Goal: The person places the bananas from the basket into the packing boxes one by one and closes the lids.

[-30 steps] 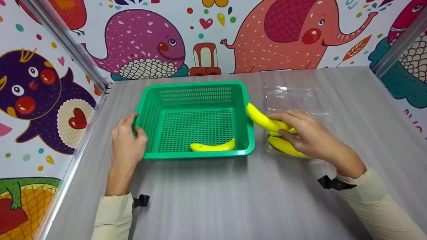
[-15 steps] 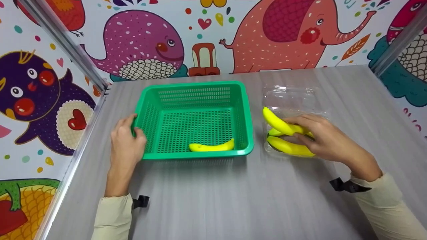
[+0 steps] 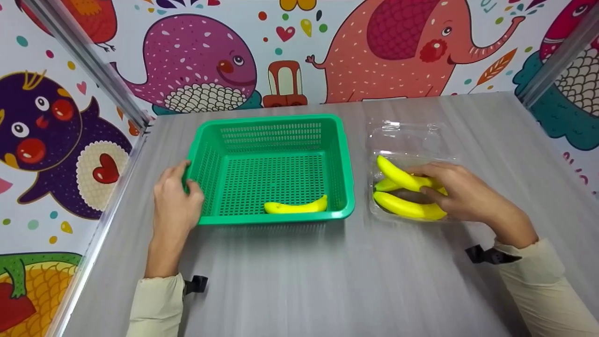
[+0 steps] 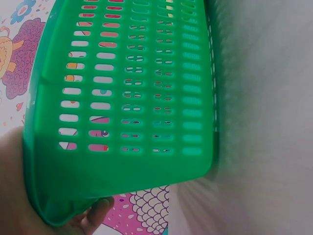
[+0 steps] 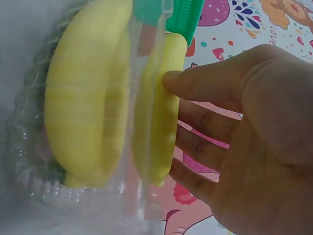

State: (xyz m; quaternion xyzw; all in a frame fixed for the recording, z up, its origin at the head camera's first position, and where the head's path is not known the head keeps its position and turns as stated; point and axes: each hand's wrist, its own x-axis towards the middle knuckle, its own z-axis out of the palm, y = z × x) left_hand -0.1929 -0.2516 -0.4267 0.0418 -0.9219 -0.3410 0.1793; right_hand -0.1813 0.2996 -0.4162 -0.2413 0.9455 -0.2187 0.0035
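Observation:
My left hand (image 3: 177,199) grips the left rim of a green plastic basket (image 3: 276,219); the left wrist view shows fingertips (image 4: 100,210) curled past the rim's corner. One yellow banana (image 3: 297,206) lies inside, along the near wall. On the right, my right hand (image 3: 461,192) pinches another banana (image 3: 398,171) between thumb and fingers. It slants over a lidded clear plastic container (image 3: 407,135), whose lid is folded back. Beneath it, a banana (image 3: 410,207) lies along the container's near side, and a greenish-tipped one (image 3: 384,185) is partly covered by the held banana.
Basket and container stand side by side on a grey wood-grain table (image 3: 281,281). A cartoon-printed wall (image 3: 290,47) closes off the back, another the left, with a metal corner post (image 3: 86,61) between them.
My right hand has carried the banana from beside the basket's right rim rightward and down, over the container. My left hand stays on the basket rim.

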